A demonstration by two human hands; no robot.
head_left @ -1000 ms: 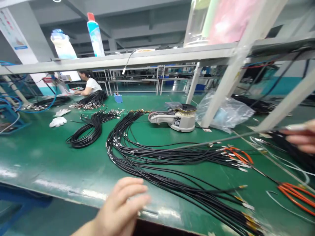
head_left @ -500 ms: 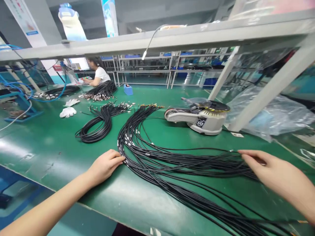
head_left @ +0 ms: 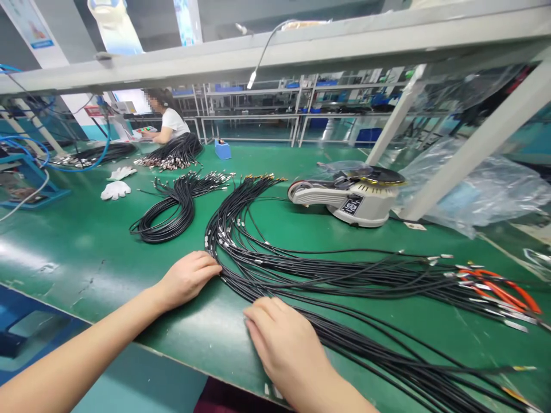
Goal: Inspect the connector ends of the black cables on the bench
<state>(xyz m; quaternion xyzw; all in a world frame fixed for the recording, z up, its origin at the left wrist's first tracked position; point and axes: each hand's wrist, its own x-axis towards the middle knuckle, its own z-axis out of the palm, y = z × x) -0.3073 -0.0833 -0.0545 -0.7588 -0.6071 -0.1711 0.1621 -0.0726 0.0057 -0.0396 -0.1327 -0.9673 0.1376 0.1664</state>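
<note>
A large loose bundle of black cables (head_left: 327, 275) lies across the green workbench (head_left: 73, 246), with metal connectors along its left bend and orange-sleeved ends (head_left: 503, 289) at the right. My left hand (head_left: 187, 280) rests cupped against the bundle's left bend, touching the cables with its fingertips. My right hand (head_left: 284, 344) lies flat on the cables near the bench's front edge, fingers together, pressing them down. Neither hand visibly grips anything.
A grey tape dispenser (head_left: 348, 198) stands beyond the bundle. Further left lie two more cable bundles (head_left: 172, 201) and white gloves (head_left: 115, 190). A co-worker (head_left: 172, 123) sits at the far end. A plastic bag (head_left: 473, 183) lies at right, under a shelf (head_left: 258, 57).
My right hand has moved left and toward me, from the bundle's right part to its front. The cables' orange-sleeved ends now lie spread at the right. My left hand has barely moved.
</note>
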